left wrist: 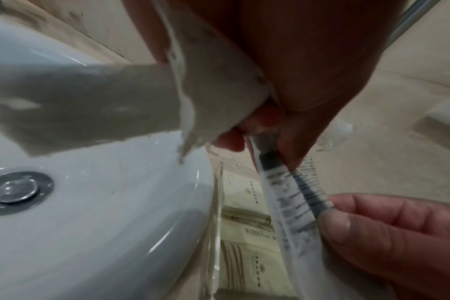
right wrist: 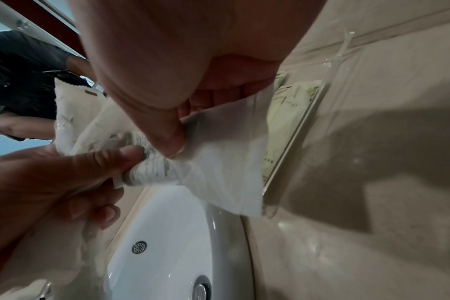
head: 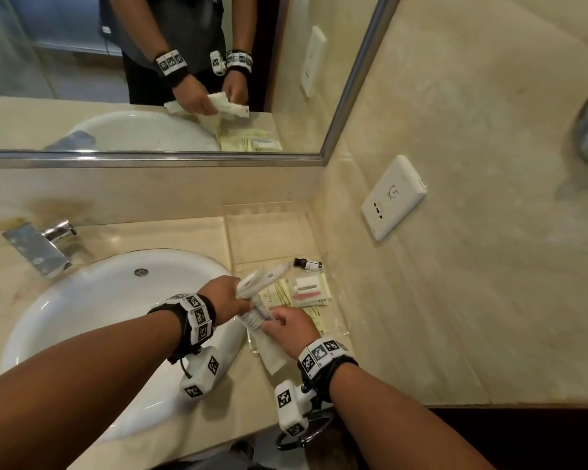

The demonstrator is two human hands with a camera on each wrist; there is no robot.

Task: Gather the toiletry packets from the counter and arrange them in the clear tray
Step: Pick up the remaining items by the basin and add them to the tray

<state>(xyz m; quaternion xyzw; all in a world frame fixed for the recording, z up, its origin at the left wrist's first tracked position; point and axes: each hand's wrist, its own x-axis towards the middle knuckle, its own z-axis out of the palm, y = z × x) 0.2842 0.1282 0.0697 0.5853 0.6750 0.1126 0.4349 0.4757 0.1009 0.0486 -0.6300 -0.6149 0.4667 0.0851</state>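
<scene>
White packets (head: 257, 293) gripped between left hand (head: 225, 298) and right hand (head: 291, 329)

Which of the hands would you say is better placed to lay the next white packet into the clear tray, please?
Probably the right hand: it pinches one white packet directly beside the clear tray. The left hand grips the remaining packets on the sink side.

Both hands, left (head: 225, 297) and right (head: 290, 328), meet, fingers curled, pinching.
</scene>
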